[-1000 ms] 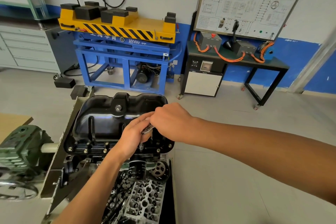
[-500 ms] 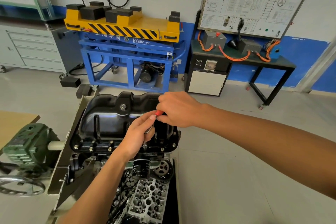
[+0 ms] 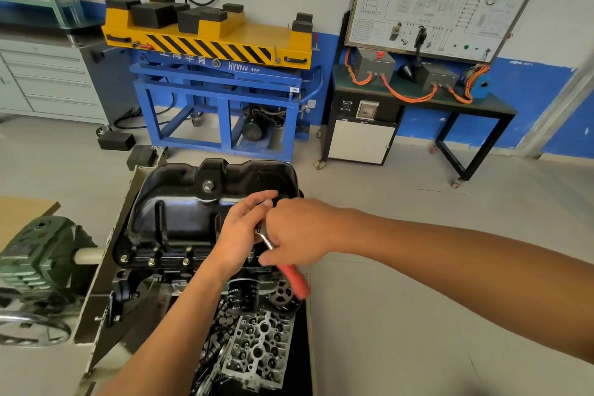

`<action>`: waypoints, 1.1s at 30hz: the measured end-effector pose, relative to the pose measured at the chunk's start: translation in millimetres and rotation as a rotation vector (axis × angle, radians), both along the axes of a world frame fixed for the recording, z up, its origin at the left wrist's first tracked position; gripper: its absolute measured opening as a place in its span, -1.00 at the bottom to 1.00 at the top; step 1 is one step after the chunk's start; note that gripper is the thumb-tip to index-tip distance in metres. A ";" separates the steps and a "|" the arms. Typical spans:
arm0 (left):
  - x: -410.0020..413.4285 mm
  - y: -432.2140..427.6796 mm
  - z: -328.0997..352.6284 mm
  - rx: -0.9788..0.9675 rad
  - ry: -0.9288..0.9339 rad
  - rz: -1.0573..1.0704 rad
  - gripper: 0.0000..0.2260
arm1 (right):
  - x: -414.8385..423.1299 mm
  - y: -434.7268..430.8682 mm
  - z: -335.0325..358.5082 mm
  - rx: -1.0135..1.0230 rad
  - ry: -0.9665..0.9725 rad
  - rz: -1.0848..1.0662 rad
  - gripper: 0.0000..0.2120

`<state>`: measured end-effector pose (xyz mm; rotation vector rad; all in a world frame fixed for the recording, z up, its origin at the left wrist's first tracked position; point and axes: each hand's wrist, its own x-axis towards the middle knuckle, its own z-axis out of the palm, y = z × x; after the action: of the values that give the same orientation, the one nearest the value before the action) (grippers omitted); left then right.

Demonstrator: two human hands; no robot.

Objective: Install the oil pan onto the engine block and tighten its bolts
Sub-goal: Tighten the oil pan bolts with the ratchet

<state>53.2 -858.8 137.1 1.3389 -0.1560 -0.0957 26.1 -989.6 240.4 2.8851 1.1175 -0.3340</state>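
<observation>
The oil pan (image 3: 180,212) in front of me is glossy black, with bright silver bolts (image 3: 151,262) dotted along its near edge. My ratchet (image 3: 294,278) has a chrome head and a red handle. Below it the oil filter (image 3: 242,294) is black with white lettering, and the cylinder head (image 3: 257,350) is dull silver-grey. To my left the gearbox (image 3: 35,254) is dark green. Across the grey floor (image 3: 418,267), the lift table (image 3: 257,38) is yellow with black diagonal stripes over a blue frame. Orange cables (image 3: 408,98) loop over the dark bench (image 3: 501,108).
</observation>
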 end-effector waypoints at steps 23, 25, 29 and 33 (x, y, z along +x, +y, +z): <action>0.7 14.3 -2.4 0.010 0.035 -0.090 -0.69 | 5.1 -6.3 14.2 0.006 0.272 -0.185 -0.73; 0.0 14.8 -2.3 0.014 0.042 -0.088 -0.69 | 8.4 -6.7 19.0 -0.066 0.230 -0.186 -0.77; 0.4 15.1 -3.8 0.052 0.043 -0.077 -0.67 | 16.5 -8.8 22.7 -0.138 0.004 -0.214 -0.72; -0.9 15.3 -6.2 -0.010 0.015 -0.100 -0.64 | 24.4 -6.7 18.9 -0.076 -0.200 -0.239 -0.66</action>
<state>52.3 -843.5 131.0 1.3199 -0.2104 -0.1891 50.5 -996.3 259.3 2.9081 0.7162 -0.0875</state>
